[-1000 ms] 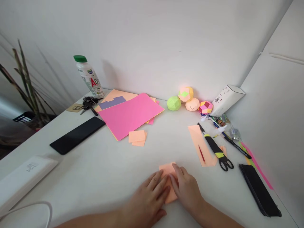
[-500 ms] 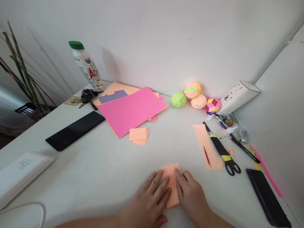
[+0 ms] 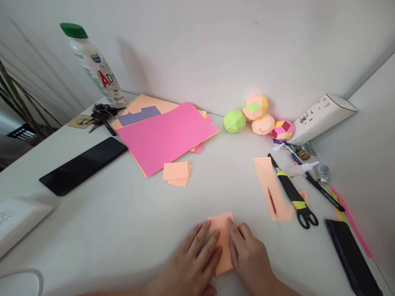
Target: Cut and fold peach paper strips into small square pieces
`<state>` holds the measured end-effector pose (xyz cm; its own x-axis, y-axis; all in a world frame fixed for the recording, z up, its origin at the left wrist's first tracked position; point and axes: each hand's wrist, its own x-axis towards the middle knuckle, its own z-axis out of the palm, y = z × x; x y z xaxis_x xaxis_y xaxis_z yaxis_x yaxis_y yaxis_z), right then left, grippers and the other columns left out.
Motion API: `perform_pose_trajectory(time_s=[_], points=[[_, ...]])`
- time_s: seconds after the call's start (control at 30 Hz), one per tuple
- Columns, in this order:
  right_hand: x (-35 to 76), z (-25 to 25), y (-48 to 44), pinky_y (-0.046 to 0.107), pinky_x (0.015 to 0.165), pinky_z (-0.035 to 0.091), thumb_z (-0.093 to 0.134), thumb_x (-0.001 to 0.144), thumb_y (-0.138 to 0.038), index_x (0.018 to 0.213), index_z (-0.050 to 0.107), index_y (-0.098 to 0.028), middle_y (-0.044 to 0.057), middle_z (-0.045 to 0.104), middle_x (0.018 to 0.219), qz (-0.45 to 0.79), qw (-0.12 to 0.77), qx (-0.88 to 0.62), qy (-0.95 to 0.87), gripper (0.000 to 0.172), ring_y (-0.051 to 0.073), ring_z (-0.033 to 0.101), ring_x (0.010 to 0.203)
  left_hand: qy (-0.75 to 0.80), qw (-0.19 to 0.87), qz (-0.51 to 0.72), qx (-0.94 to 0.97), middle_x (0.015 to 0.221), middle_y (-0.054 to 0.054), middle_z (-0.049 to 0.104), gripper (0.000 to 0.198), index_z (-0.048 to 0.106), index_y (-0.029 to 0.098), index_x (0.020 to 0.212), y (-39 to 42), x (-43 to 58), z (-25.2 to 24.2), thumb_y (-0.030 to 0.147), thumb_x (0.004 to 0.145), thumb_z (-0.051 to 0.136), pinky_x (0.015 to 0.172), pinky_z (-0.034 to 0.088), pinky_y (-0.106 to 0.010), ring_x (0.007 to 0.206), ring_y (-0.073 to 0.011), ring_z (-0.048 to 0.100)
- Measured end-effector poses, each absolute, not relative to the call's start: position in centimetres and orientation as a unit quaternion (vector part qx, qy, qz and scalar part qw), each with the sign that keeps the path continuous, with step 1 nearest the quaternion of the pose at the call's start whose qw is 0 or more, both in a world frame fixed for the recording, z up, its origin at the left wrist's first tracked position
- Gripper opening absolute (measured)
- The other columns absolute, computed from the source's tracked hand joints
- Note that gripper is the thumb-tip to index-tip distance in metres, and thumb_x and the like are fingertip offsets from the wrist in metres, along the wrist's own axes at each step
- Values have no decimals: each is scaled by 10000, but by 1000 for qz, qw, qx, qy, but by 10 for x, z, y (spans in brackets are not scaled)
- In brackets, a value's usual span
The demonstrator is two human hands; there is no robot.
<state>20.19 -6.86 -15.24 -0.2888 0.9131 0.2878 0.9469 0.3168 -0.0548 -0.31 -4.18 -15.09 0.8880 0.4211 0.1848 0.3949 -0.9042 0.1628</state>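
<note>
A folded orange paper (image 3: pixel 222 242) lies flat on the white table near its front. My left hand (image 3: pixel 193 261) rests with spread fingers on the paper's left part, pressing it down. At the paper's right edge is my right hand (image 3: pixel 251 255), its fingers curled and the index fingertip near the upper right corner; the thumb lies against the edge. Two small orange paper pieces (image 3: pixel 175 171) overlap farther back. To the right, a red pointed stick (image 3: pixel 272 201) lies on an orange strip (image 3: pixel 263 176), beside black and yellow scissors (image 3: pixel 291 191).
Pink sheets (image 3: pixel 168 137), a bottle (image 3: pixel 97 68), keys (image 3: pixel 103 114) and a black phone (image 3: pixel 83 166) are at the left. Paper balls (image 3: pixel 255 107), a white box (image 3: pixel 321 119), pens and a black case (image 3: pixel 352 255) stand or lie on the right.
The camera view has shifted a little, nearer to the table's back. Both hands stay almost in place on the folded orange paper.
</note>
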Motion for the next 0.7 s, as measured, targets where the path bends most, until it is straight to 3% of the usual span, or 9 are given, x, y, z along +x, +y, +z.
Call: perform_pose_trajectory(time_s=[0.43, 0.7], points=[[201, -150, -69, 239, 368, 331, 345, 947, -98, 1186, 604, -88, 15, 514, 635, -65, 138, -579, -801, 352, 110, 448, 419, 209, 60, 119, 969, 1389, -192, 505, 612, 540, 112, 1264, -40, -4, -152, 577, 866, 534, 1052, 290, -532, 1266, -402, 462], [200, -149, -68, 228, 363, 320, 359, 936, -79, 1220, 562, -83, -1, 496, 647, -77, 144, -571, -805, 349, 104, 434, 416, 227, 28, 120, 966, 1380, -146, 520, 557, 574, 153, 1227, -40, -3, -149, 592, 918, 422, 1077, 181, -505, 1249, -367, 480]])
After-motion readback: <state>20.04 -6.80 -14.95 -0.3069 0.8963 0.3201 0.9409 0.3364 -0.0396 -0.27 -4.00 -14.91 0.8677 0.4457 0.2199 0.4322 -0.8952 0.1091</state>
